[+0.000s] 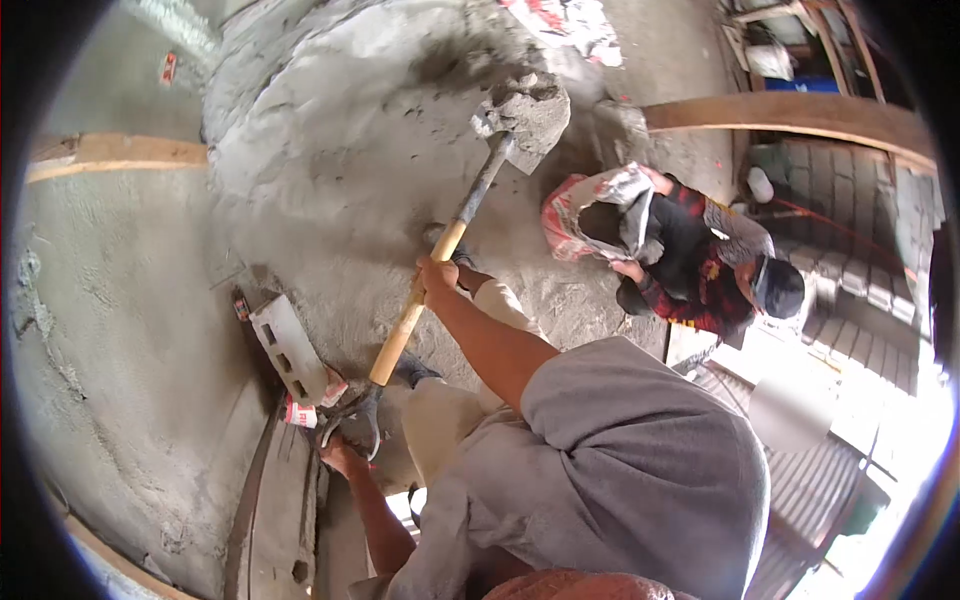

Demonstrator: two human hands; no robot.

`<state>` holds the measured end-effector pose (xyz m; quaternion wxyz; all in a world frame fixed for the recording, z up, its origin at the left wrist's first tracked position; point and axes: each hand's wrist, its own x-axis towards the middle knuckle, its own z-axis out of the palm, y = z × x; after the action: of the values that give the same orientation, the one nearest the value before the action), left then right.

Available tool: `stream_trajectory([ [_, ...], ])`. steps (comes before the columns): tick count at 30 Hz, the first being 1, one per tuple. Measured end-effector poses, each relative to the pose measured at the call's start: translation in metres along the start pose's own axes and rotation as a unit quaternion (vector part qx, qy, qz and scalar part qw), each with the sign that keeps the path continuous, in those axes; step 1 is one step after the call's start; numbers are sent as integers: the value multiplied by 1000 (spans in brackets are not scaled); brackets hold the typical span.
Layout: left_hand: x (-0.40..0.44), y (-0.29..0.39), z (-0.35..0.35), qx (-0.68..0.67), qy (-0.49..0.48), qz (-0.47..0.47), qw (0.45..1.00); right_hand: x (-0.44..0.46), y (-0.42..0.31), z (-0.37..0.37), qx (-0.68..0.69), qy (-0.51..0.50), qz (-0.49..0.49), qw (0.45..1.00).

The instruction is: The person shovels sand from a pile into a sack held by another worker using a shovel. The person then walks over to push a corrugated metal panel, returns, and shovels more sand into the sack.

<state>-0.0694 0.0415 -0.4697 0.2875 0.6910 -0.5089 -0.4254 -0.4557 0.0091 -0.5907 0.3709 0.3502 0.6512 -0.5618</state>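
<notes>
A shovel (403, 335) with a wooden shaft lies diagonally across the middle of the view. My right hand (437, 280) is closed around the shaft, partway up. My left hand (345, 457) is closed on the dark D-shaped grip at its lower end. The metal blade (543, 122) carries a heap of grey mix (520, 105). To the right of the blade, a co-worker (715, 260) in a dark cap crouches and holds a red-and-white sack (568, 218) with its mouth open. The blade and the sack are apart.
Wet grey mix (340, 100) covers the floor ahead. A hollow block (287, 345) and a red-and-white can (299, 413) are at the left. A wooden beam (790, 112) crosses the upper right. Another sack (570, 25) lies at the top. Corrugated sheets (790, 475) are at the lower right.
</notes>
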Motion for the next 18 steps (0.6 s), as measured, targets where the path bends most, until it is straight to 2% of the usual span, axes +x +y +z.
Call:
stream_trajectory([
  [1,-2,-2,-11,-98,10,-163,982,-14,-2,-9,14,11,-3,1000],
  [3,8,-11,-32,-86,-25,-141,986,-29,1,-23,35,29,-9,999],
  [5,8,31,-37,-2,-69,-101,993,-50,-6,-39,67,31,-24,997],
  [8,13,61,-28,-41,-66,-42,996,-69,-21,-65,107,28,-37,993],
  [9,13,89,-27,-30,-92,-85,992,-65,-23,-73,130,29,-28,991],
  [10,16,90,-22,-30,-94,-79,992,-55,-23,-80,152,31,-16,988],
  [12,24,91,-12,-4,-145,62,988,-49,-38,-97,194,47,15,980],
  [13,23,100,-4,-41,-147,-25,988,-55,-52,-105,218,43,30,975],
  [14,14,119,7,-40,-151,-23,987,-59,-65,-115,241,39,45,969],
  [15,-3,148,20,7,-146,129,981,-58,-78,-128,245,41,44,968],
  [16,-18,173,29,55,-138,276,950,-57,-90,-143,238,-11,60,969],
  [17,-30,192,36,57,-142,274,949,-55,-101,-158,230,-62,75,968],
  [18,-38,209,44,56,-202,382,900,-43,-110,-172,229,-59,76,969],
])
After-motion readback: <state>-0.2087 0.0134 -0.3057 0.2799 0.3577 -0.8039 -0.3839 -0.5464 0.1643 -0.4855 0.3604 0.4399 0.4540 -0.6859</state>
